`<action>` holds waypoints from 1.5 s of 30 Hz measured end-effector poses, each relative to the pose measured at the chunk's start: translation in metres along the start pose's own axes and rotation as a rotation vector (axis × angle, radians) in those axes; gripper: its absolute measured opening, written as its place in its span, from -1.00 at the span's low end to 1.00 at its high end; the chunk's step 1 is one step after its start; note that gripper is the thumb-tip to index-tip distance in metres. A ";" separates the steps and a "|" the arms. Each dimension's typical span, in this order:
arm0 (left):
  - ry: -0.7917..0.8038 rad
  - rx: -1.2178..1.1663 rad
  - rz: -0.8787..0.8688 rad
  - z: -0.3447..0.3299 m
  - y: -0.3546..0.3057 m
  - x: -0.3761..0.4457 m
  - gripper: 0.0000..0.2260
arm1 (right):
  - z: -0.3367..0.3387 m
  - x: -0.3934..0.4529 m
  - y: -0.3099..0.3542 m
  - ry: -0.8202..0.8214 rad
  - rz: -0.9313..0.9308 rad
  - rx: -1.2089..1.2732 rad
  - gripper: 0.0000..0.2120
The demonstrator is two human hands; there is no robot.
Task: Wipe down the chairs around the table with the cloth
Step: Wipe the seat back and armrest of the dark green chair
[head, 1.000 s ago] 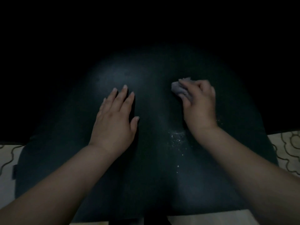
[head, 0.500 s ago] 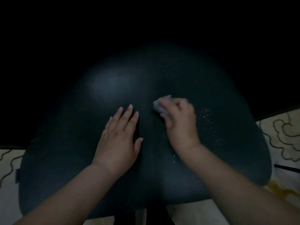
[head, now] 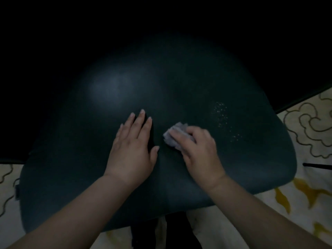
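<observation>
A dark, smooth chair seat [head: 89, 168] fills most of the head view. My left hand [head: 133, 150] lies flat on its middle with the fingers straight. Just to its right, my right hand [head: 199, 151] holds a small crumpled grey cloth [head: 175, 134] pressed against the seat; the cloth sticks out beyond the fingertips. A patch of pale specks [head: 222, 117] dots the seat to the right of the cloth. The far part of the chair fades into darkness.
A light floor covering with dark swirl lines [head: 309, 126] shows to the right and at the lower left of the seat. A dark chair post [head: 172, 232] stands below the seat's front edge. A thin dark bar [head: 318, 166] lies at the right.
My right hand has dragged the cloth leftward and toward me across the seat, away from the specks. My left hand stays flat on the seat.
</observation>
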State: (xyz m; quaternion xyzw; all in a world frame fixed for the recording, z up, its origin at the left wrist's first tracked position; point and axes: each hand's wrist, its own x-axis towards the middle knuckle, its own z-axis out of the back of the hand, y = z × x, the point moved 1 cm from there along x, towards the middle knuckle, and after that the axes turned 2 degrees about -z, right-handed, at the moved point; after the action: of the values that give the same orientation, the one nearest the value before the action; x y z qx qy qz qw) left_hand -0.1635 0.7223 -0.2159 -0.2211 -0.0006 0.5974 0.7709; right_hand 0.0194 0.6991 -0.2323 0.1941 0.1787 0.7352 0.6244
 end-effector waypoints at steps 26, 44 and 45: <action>-0.005 0.036 -0.054 -0.007 -0.040 0.025 -0.34 | 0.043 -0.024 -0.077 -0.169 -0.212 -0.063 -0.55; -0.007 0.038 -0.017 0.004 -0.029 0.068 -0.35 | 0.047 0.074 -0.117 -0.340 -0.527 -0.044 -0.57; -0.008 0.033 -0.020 0.005 -0.028 0.069 -0.35 | 0.040 0.081 -0.104 -0.330 -0.518 -0.026 -0.56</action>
State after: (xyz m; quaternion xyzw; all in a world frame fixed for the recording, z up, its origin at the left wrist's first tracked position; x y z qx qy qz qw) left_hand -0.1194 0.7823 -0.2203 -0.2059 0.0038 0.5904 0.7804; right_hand 0.1158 0.7959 -0.2453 0.2509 0.1089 0.5121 0.8142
